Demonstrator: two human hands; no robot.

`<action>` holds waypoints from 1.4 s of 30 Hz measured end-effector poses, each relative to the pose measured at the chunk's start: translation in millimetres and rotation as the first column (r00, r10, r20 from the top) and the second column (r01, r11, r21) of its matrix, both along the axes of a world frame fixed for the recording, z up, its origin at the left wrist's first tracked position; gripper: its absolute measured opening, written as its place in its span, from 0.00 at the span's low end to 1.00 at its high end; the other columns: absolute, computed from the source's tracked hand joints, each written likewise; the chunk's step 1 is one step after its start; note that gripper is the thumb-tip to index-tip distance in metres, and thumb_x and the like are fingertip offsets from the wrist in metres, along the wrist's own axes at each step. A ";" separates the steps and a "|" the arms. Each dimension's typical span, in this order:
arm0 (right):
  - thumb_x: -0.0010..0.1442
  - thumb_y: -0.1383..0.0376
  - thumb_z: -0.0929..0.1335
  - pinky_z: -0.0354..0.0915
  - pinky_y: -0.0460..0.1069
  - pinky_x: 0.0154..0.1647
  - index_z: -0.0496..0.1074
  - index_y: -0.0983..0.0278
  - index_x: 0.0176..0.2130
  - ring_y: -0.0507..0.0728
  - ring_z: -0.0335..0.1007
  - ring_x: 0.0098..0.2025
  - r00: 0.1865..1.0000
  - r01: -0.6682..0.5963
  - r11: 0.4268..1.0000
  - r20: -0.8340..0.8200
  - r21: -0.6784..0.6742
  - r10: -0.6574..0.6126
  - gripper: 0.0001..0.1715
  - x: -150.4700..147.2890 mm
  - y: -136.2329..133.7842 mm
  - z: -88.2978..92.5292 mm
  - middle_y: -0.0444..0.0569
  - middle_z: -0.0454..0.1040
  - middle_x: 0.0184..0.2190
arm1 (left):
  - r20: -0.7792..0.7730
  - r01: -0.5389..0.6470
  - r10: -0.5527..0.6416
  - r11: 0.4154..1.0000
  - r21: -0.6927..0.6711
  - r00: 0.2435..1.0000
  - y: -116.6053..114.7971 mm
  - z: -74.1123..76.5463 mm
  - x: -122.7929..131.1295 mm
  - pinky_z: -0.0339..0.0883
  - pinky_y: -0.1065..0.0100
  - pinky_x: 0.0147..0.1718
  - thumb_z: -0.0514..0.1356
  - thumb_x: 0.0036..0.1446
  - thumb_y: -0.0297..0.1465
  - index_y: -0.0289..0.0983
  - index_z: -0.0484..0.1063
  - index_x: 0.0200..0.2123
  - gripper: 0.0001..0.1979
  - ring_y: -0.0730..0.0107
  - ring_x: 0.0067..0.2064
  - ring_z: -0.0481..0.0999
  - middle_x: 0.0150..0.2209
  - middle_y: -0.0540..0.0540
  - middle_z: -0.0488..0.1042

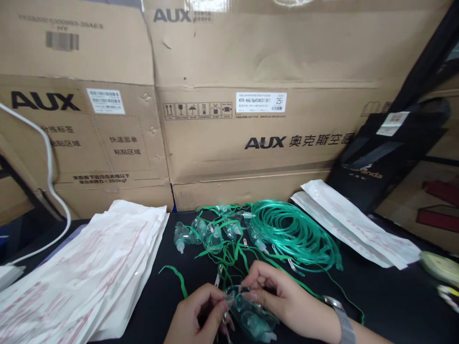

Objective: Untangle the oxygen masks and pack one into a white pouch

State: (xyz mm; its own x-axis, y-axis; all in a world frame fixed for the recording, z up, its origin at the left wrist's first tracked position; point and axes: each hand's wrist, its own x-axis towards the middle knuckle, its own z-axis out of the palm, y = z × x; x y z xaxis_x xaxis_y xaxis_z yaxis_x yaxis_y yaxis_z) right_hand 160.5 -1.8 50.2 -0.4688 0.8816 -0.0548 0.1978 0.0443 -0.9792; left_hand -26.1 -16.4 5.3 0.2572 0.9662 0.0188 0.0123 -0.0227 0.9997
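Note:
Near the bottom centre, a clear green-tinted plastic mask (253, 320) is pinched between my two hands. My left hand (202, 313) grips its left edge between thumb and fingers. The thumb and forefinger of my right hand (278, 294) hold its upper rim; a watch is on that wrist. A green strap (175, 277) trails on the black table left of the mask. Behind my hands, several similar masks (215, 236) lie with tangled green straps (229, 255) and small metal strips. Coiled green tubing (294, 234) lies to their right.
White printed pouches (89, 267) are stacked at left; more pouches (355, 224) lie at back right. Large cardboard boxes (215, 153) stand behind the black table (387, 306). A white cable (53, 186) hangs at left, and a black bag (387, 157) stands at right.

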 end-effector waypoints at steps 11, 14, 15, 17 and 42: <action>0.51 0.51 0.68 0.45 0.43 0.19 0.63 0.65 0.32 0.45 0.50 0.19 0.997 0.007 0.998 -0.082 -0.057 -0.012 0.20 -0.5 7.0 -10.9 0.36 0.59 0.19 | 0.042 0.022 -0.018 0.996 -0.083 0.999 5.1 3.1 1.5 0.61 0.75 0.19 0.60 0.44 0.48 0.35 0.68 0.24 0.20 0.75 0.20 0.70 0.18 0.54 0.66; 0.52 0.51 0.68 0.46 0.43 0.19 0.63 0.65 0.31 0.46 0.49 0.20 0.998 -0.011 1.000 -0.061 -0.027 0.009 0.20 1.3 6.5 -6.0 0.37 0.58 0.19 | 0.052 0.028 -0.024 0.997 -0.078 0.998 3.9 2.6 1.5 0.60 0.75 0.20 0.60 0.44 0.48 0.35 0.68 0.24 0.20 0.76 0.20 0.68 0.18 0.54 0.66; 0.52 0.52 0.67 0.47 0.43 0.20 0.64 0.65 0.30 0.46 0.49 0.20 0.999 -0.006 1.000 -0.035 -0.002 0.006 0.19 1.8 5.9 -4.2 0.37 0.58 0.19 | 0.052 0.030 -0.026 0.997 -0.073 0.998 3.7 2.4 1.4 0.60 0.75 0.20 0.60 0.45 0.48 0.35 0.68 0.24 0.20 0.76 0.20 0.68 0.18 0.54 0.66; 0.54 0.55 0.67 0.52 0.43 0.23 0.67 0.65 0.30 0.47 0.53 0.22 0.998 -0.009 0.997 0.066 0.078 0.004 0.15 1.8 3.1 -1.2 0.38 0.59 0.20 | 0.047 0.024 -0.022 0.998 -0.057 0.999 4.2 2.3 0.8 0.60 0.75 0.20 0.60 0.46 0.47 0.35 0.69 0.24 0.19 0.76 0.20 0.67 0.18 0.54 0.66; 0.60 0.57 0.62 0.62 0.49 0.36 0.69 0.62 0.35 0.55 0.61 0.36 0.906 -0.142 0.787 0.399 0.601 -0.142 0.13 0.6 -12.6 12.0 0.49 0.65 0.32 | -0.143 0.092 -0.075 0.990 0.111 0.987 -0.4 -8.5 2.4 0.62 0.75 0.20 0.58 0.50 0.37 0.35 0.73 0.27 0.11 0.73 0.20 0.71 0.21 0.47 0.75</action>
State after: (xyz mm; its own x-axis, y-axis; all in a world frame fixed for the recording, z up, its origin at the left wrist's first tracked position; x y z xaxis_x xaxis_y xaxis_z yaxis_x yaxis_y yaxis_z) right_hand 161.1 -14.4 62.2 -0.5275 0.7930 0.3048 0.5643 0.5952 -0.5721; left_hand -23.7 -16.8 -3.2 0.3449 0.9344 0.0890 0.1433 -0.1462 0.9788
